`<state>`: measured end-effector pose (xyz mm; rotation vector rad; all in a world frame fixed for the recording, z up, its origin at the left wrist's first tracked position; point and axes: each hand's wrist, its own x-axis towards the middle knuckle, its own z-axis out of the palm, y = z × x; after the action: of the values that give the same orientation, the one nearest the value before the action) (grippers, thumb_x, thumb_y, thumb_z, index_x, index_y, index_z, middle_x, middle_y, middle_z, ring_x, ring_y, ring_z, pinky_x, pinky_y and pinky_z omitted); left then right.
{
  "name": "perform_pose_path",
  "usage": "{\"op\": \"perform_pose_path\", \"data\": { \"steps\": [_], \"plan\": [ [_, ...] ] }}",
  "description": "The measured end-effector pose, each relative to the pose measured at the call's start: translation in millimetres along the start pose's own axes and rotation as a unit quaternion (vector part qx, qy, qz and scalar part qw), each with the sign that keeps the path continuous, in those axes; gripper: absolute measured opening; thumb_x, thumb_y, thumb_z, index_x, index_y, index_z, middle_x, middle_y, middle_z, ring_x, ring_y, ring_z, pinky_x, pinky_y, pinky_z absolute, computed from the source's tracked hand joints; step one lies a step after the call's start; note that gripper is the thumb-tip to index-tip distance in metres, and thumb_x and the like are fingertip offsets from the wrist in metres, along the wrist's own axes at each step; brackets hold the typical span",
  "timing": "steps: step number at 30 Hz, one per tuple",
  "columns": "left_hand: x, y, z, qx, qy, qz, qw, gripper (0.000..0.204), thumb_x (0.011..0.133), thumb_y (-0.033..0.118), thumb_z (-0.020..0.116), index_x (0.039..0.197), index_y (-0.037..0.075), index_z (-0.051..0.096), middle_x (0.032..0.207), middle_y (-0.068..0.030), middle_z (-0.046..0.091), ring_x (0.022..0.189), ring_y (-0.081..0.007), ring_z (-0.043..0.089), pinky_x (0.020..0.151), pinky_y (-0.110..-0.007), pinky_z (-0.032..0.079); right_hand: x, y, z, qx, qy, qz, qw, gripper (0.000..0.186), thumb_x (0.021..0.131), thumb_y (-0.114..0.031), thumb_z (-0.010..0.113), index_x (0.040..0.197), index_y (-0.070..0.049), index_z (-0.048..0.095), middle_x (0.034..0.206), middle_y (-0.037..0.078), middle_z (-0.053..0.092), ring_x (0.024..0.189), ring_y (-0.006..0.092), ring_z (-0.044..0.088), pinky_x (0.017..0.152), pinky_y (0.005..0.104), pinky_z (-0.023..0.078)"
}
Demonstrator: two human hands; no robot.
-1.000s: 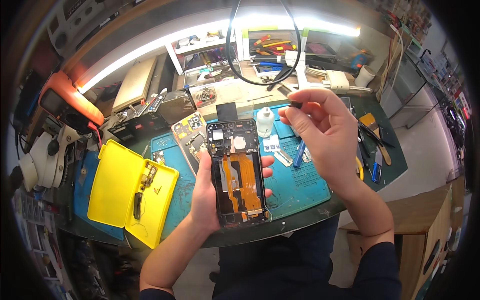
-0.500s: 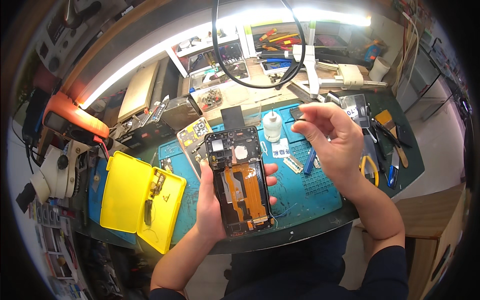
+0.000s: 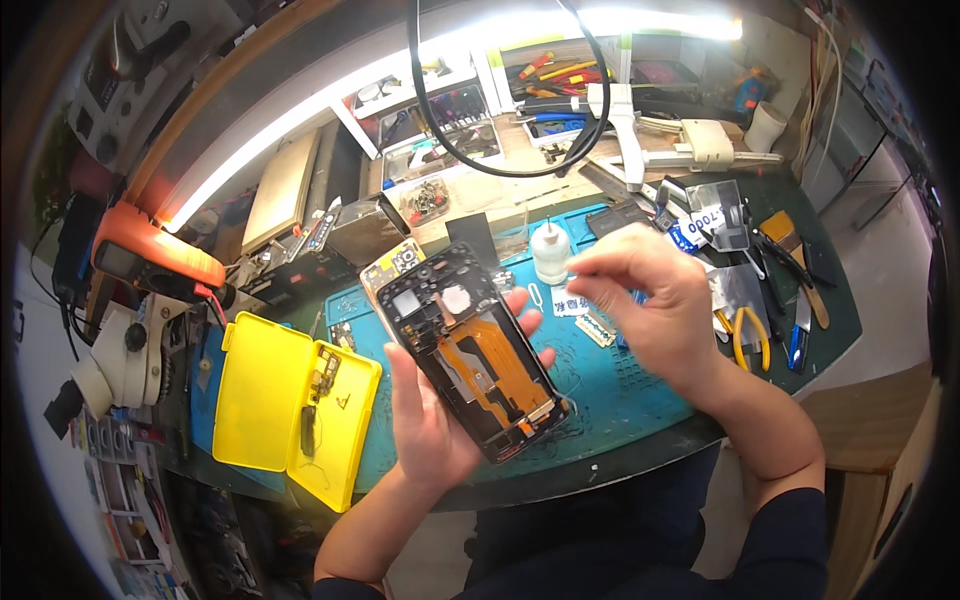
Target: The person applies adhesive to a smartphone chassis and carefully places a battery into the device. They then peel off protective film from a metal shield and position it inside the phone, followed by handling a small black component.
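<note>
Probably light, stiff and fragile: grip phone [image 3: 505, 365] by edges, as clasped in left hand [image 3: 432, 435]; cannot tell contents of pinched right hand [image 3: 665, 310].

1. Brightly lit, the counter [image 3: 838, 290], by a white strip light [image 3: 650, 22] run along the back!
2. Below it, shelf compartments are split by white dividers [image 3: 355, 128].
3. At right, pale floor [image 3: 885, 330] is glimpsed, bordered by a wooden cabinet [image 3: 850, 430].

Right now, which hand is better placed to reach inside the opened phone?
Probably the right hand: it is beside the opened phone and does not support it. The left hand is occupied holding that phone. I cannot tell whether the right pinches something.
</note>
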<state>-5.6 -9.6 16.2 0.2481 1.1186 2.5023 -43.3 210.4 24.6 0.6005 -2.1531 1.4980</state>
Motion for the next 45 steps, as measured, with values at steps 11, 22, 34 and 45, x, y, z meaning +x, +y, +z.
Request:
{"op": "perform_pose_path", "data": {
  "steps": [11,22,34,45],
  "plan": [
    [-5,0,0,0.039,0.136,-0.009,0.990,0.042,0.094,0.007,0.057,0.134,0.000,0.046,0.126,-0.0132,0.061,0.116,-0.0239,0.061,0.103,-0.041,0.048,-10,-6,12,0.251,-0.230,0.322,0.883,0.028,0.093,-0.027,0.071,0.097,0.001,0.073,0.085,0.005,0.072,0.075,0.0086,0.063,0.069,0.0263,0.050],
    [-8,-5,-10,0.070,0.108,-0.050,0.990,0.048,0.087,-0.004,0.067,0.131,-0.001,0.048,0.126,-0.0133,0.061,0.117,-0.0236,0.060,0.103,-0.040,0.047,-9,-2,9,0.274,-0.217,0.312,0.884,0.015,0.094,-0.012,0.070,0.099,0.002,0.070,0.085,0.000,0.068,0.075,0.0028,0.059,0.065,0.0206,0.048],
    [-9,-6,-9,0.084,0.112,-0.031,0.990,0.046,0.087,-0.006,0.063,0.130,0.000,0.048,0.123,-0.0110,0.062,0.115,-0.0211,0.060,0.102,-0.038,0.047,-10,-4,10,0.238,-0.233,0.281,0.900,0.016,0.093,-0.014,0.072,0.098,0.000,0.070,0.085,-0.001,0.066,0.074,0.0018,0.057,0.064,0.0198,0.046],
    [-10,-8,-11,0.148,0.116,0.008,0.982,0.043,0.089,-0.002,0.067,0.127,0.001,0.047,0.120,-0.0096,0.062,0.111,-0.0180,0.061,0.100,-0.035,0.048,-11,-5,9,0.194,-0.232,0.234,0.924,0.017,0.092,-0.016,0.074,0.097,0.001,0.071,0.084,0.000,0.064,0.071,0.0037,0.056,0.063,0.0215,0.045]
  ]
}}
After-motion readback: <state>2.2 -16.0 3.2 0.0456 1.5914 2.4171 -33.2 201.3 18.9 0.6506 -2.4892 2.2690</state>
